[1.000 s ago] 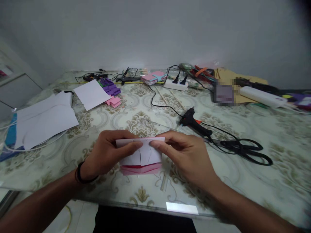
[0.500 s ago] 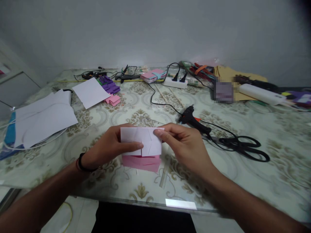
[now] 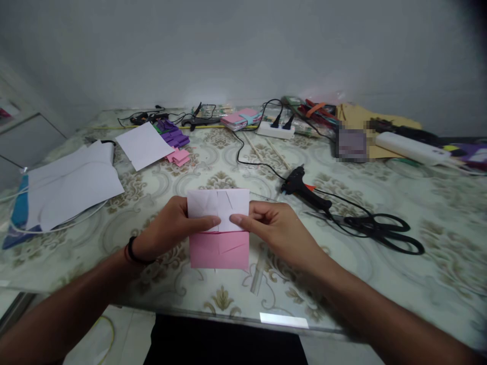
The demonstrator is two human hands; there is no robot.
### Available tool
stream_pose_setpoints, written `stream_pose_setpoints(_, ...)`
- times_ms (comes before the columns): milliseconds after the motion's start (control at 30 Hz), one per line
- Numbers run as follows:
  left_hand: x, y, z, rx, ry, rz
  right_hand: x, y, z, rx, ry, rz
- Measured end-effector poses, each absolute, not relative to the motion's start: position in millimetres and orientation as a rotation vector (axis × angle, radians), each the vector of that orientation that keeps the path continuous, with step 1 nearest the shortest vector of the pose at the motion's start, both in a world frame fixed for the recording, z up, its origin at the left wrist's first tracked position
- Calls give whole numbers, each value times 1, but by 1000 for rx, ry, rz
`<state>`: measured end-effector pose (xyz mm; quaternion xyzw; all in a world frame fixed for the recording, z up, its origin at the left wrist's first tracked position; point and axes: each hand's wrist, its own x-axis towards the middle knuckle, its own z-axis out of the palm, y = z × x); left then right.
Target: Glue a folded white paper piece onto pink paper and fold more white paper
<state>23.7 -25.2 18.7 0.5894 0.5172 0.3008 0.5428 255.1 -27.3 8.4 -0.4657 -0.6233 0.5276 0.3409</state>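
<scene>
Between my hands is a folded piece of paper [image 3: 219,248], white on its upper half and pink on its lower half, with crease lines across both. My left hand [image 3: 175,223] grips its left edge, thumb laid flat over the white part and fingers behind. On the opposite edge my right hand [image 3: 272,225] pinches it the same way, and the two thumb tips almost meet near the middle. The fingers behind the paper are mostly hidden. Right of my right hand lie a black glue gun [image 3: 306,187] and black-handled scissors [image 3: 376,228].
White sheets [image 3: 76,187] lie at left, with another white square [image 3: 143,145] beside purple folded pieces [image 3: 173,136] and pink ones [image 3: 178,156]. A power strip [image 3: 276,130] with plugged-in cords stands at the back. A clear stick [image 3: 258,274] rests near the table's front.
The paper has tipped and risen slightly, so much more of its pink lower half shows. My right thumb has slid down and inward, closer to the left thumb.
</scene>
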Motion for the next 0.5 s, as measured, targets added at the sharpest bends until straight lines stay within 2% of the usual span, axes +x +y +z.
stream_pose_setpoints(500,26,-26,16,1385,1112,722,256,-31,10,-1158,-1660,1489)
